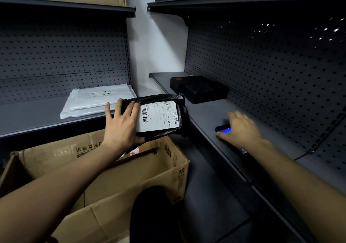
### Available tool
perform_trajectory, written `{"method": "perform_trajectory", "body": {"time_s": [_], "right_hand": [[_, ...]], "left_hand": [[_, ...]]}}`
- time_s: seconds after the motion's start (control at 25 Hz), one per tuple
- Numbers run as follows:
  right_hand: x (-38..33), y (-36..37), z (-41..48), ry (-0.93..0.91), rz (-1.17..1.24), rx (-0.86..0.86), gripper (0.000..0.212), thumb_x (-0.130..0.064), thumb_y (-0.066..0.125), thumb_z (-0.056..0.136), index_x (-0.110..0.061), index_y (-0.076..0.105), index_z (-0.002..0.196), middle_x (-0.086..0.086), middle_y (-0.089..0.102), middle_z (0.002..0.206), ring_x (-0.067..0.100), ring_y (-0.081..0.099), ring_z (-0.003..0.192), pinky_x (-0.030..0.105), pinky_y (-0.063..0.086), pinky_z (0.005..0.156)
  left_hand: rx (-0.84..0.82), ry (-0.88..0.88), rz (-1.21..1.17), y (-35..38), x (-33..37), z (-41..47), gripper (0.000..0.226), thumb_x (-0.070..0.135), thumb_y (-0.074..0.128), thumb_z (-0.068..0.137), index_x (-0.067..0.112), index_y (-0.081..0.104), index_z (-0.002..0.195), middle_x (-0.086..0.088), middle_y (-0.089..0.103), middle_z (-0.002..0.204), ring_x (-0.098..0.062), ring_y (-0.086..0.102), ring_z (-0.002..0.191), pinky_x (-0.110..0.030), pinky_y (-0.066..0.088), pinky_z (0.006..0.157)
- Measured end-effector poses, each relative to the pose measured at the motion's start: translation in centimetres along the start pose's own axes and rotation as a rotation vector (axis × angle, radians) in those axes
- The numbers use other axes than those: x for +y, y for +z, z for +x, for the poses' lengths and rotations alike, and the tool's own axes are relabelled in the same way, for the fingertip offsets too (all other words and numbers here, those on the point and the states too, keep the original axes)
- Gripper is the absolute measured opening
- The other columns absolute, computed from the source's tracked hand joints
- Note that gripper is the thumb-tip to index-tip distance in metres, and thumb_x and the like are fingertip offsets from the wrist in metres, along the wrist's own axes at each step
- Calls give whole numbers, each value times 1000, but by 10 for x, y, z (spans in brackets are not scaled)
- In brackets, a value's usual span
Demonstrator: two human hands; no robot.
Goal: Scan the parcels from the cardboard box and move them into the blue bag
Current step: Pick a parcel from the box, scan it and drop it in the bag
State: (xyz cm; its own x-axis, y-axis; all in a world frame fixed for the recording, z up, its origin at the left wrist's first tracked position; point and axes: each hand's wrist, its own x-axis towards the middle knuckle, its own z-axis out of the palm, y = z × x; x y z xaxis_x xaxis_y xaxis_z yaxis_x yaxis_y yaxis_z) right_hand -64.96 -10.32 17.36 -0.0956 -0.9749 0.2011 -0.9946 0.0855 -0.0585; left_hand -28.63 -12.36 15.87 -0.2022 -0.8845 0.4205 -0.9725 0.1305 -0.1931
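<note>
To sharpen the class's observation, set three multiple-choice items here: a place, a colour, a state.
1. Where is the scanner? A right shelf; B floor; C drawer.
2. What colour wraps the parcel? A white; B black; C blue.
3. What is the left hand doing? A hanging idle; B gripping the parcel; C waving.
Key: 1 A, it lies on the shelf under the right hand; 2 B, black film around a white label; 3 B, thumb and fingers clamp its end.

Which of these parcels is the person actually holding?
The black plastic-wrapped parcel with the white barcode label, gripped by the left hand; the white parcels lie on the shelf.
</note>
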Motion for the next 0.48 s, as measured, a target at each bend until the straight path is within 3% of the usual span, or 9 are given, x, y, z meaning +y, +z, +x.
{"method": "perform_trajectory", "body": {"time_s": [0.08,0.2,0.48], "right_hand": [[-14,-3,1,-185,39,70,101,-52,73,83,-15,16,159,6,25,162,24,25,148,36,23,120],[-40,-5,4,-332,9,70,126,-57,79,75,-19,-5,160,-1,2,168,14,4,154,35,5,125],[-80,-3,10,-406,-49,91,140,-61,83,64,-19,-10,159,-2,-8,168,12,-7,153,40,-4,125]], "left_hand": [[-1,11,6,-2,1,-1,118,65,75,52,11,33,148,-7,42,152,-41,22,146,-69,13,114],[13,34,-1,-5,2,-1,118,65,76,52,11,33,148,-7,43,152,-41,22,146,-69,13,115],[56,90,-31,-12,3,-4,120,69,77,50,10,36,147,-9,46,149,-41,27,144,-68,18,114]]}}
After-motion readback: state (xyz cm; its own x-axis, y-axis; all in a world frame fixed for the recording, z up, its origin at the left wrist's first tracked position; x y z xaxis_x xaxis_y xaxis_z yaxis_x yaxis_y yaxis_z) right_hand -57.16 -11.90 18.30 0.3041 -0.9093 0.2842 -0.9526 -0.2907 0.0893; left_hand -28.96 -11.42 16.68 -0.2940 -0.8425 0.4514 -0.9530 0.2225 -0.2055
